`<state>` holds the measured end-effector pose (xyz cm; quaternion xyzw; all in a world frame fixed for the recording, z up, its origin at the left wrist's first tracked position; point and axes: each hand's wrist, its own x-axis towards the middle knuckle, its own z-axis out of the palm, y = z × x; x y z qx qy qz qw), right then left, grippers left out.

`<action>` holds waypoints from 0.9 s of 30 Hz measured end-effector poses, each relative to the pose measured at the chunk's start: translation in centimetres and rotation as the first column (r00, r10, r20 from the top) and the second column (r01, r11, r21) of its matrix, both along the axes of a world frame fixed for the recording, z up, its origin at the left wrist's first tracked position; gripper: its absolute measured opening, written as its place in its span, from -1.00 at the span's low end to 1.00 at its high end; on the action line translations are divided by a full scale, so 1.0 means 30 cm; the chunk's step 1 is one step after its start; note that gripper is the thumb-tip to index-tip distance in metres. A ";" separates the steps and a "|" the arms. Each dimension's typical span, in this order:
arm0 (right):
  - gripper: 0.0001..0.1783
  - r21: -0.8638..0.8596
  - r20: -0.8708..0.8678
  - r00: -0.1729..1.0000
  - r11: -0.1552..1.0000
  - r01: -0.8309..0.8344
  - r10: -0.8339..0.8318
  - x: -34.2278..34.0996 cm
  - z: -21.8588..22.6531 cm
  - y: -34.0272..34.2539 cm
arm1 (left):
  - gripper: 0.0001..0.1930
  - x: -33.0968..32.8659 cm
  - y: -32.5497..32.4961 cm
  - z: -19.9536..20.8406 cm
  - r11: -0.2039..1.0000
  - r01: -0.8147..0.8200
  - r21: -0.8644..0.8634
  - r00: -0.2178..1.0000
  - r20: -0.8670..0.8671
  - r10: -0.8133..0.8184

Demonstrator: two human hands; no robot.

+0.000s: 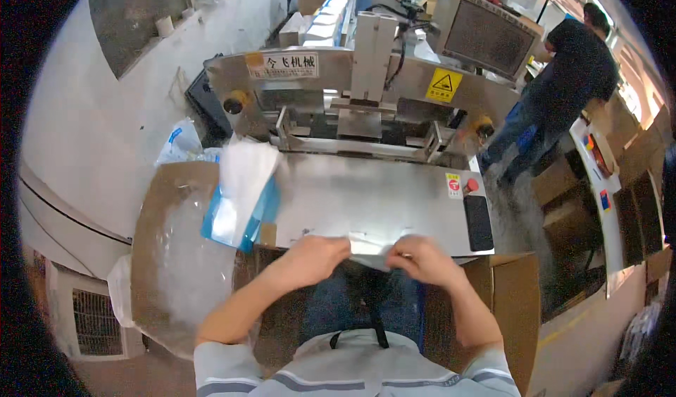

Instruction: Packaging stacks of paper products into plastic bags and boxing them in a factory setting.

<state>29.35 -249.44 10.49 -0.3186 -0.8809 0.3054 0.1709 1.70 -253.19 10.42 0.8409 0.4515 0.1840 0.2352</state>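
Observation:
Near the front edge of the metal worktop [373, 189], my left hand [315, 259] and my right hand [424, 259] are closed on opposite ends of a thin, pale, shiny sheet [369, 249]. It looks like plastic film or a flat bag; its exact kind is not plain. My right hand is slightly smeared by motion, with thumb and fingers pinched. To the left of the worktop lies a stack of white sheets or bags [246, 168], on a blue plastic package [264, 210].
Behind the worktop stands a metal machine frame [331, 126]. A phone [479, 223] and a red button [471, 185] sit at the right edge. At left is a carton [151, 256] of clear plastic; another carton [517, 291] is at right. A person [574, 66] stands farther back.

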 end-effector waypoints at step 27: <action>-0.43 0.524 0.276 0.867 0.821 0.226 -0.415 -0.285 -0.203 0.762 | -0.52 0.041 0.892 -0.268 0.681 -0.459 0.570 0.854 0.073 0.515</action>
